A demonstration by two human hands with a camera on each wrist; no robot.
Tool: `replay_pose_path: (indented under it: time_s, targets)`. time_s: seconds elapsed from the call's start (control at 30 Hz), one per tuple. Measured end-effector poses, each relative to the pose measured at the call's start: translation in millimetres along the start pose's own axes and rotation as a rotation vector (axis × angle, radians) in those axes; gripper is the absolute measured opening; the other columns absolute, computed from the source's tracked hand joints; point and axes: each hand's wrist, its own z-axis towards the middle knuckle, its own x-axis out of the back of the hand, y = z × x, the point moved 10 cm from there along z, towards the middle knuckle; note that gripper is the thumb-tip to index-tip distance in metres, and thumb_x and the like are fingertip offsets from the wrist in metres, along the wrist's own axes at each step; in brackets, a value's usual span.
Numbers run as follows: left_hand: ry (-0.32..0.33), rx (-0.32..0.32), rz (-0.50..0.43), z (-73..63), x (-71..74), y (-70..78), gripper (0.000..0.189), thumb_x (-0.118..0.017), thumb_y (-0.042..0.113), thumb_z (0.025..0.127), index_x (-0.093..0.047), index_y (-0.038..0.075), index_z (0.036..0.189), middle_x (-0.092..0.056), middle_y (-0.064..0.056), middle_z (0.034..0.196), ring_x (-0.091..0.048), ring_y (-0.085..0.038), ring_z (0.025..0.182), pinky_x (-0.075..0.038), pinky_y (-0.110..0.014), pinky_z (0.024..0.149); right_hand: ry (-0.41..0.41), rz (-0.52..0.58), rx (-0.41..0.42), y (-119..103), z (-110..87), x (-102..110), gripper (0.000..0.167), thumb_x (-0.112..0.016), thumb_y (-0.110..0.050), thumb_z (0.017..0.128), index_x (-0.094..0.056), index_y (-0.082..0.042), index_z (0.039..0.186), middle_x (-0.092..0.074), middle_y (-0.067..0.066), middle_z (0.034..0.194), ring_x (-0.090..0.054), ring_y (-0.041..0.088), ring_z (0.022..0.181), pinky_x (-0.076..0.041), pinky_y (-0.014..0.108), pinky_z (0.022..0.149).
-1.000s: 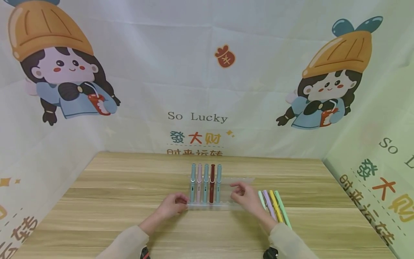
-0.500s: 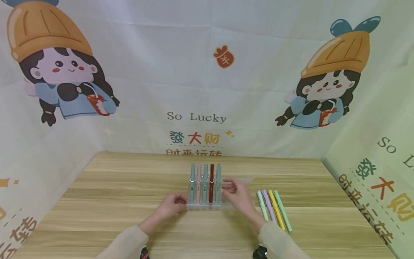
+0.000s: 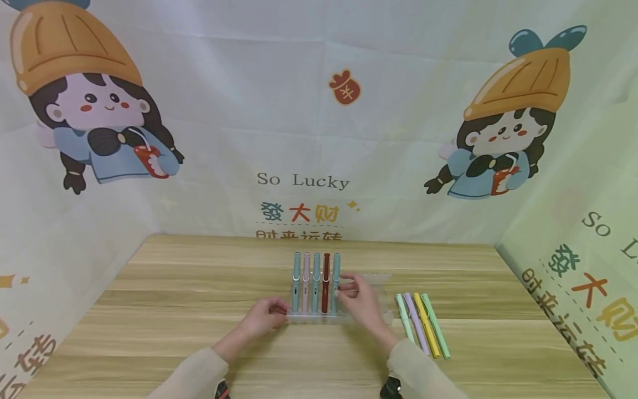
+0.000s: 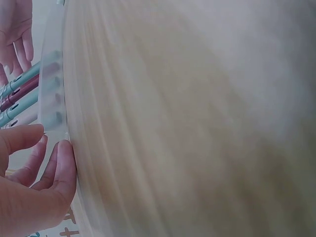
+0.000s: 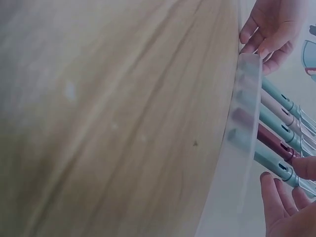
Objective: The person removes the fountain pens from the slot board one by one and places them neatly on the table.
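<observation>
A clear plastic pen stand [image 3: 314, 318] holds a row of capped pens side by side: teal, pink, teal, dark red [image 3: 326, 288] and teal. My left hand [image 3: 269, 317] holds the stand's left end, thumb and fingertips at its corner; the left wrist view shows these fingers [image 4: 64, 163] close up. At the row's right end, my right hand [image 3: 360, 299] pinches the last teal pen [image 5: 274, 165]. In the right wrist view its thumb [image 5: 305, 168] lies on one side of that pen and the fingers on the other. Part of the stand's right half is hidden behind this hand.
Several loose pens lie slanted on the wooden table [image 3: 199, 277] right of the stand: pale green [image 3: 405, 317], lilac [image 3: 416, 324], yellow [image 3: 427, 325] and green [image 3: 436, 327]. A printed cloth [image 3: 239, 111] hangs behind and along both sides of the table.
My right hand has moved left along the stand to the rightmost teal pen, uncovering the loose pens. My left hand stays at the stand's left end.
</observation>
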Motion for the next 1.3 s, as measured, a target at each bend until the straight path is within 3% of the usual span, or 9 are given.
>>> replay_pose_path:
  time_s: [0.2, 1.03, 1.3]
  targets:
    - [-0.001, 0.013, 0.002, 5.3, 0.0, -12.5, 0.017, -0.056, -0.006, 0.079, -0.054, -0.011, 0.095, -0.056, -0.011, 0.085, -0.052, -0.019, 0.076, -0.048, -0.035, 0.064, 0.013, 0.007, -0.043, 4.3, 0.7, -2.8, 0.036, -0.061, 0.0, 0.078, -0.049, -0.002, 0.112, -0.06, 0.015, 0.092, -0.059, 0.026, 0.08, -0.05, 0.031, 0.066]
    - [-0.006, 0.006, 0.011, 4.8, -1.0, -12.2, 0.017, -0.056, -0.006, 0.079, -0.054, -0.012, 0.095, -0.057, -0.012, 0.086, -0.053, -0.02, 0.077, -0.048, -0.035, 0.065, 0.045, -0.021, -0.027, 4.7, 4.0, -6.4, 0.035, -0.06, 0.006, 0.075, -0.048, -0.001, 0.107, -0.063, 0.015, 0.084, -0.06, 0.023, 0.075, -0.05, 0.03, 0.066]
    - [-0.006, 0.011, 0.009, 3.6, -0.8, -10.2, 0.017, -0.055, -0.006, 0.079, -0.055, -0.01, 0.095, -0.056, -0.011, 0.085, -0.053, -0.019, 0.077, -0.048, -0.032, 0.065, 0.057, 0.006, -0.048, -1.5, 3.5, -1.2, 0.038, -0.059, 0.003, 0.077, -0.046, -0.005, 0.112, -0.059, 0.013, 0.09, -0.059, 0.026, 0.081, -0.05, 0.031, 0.066]
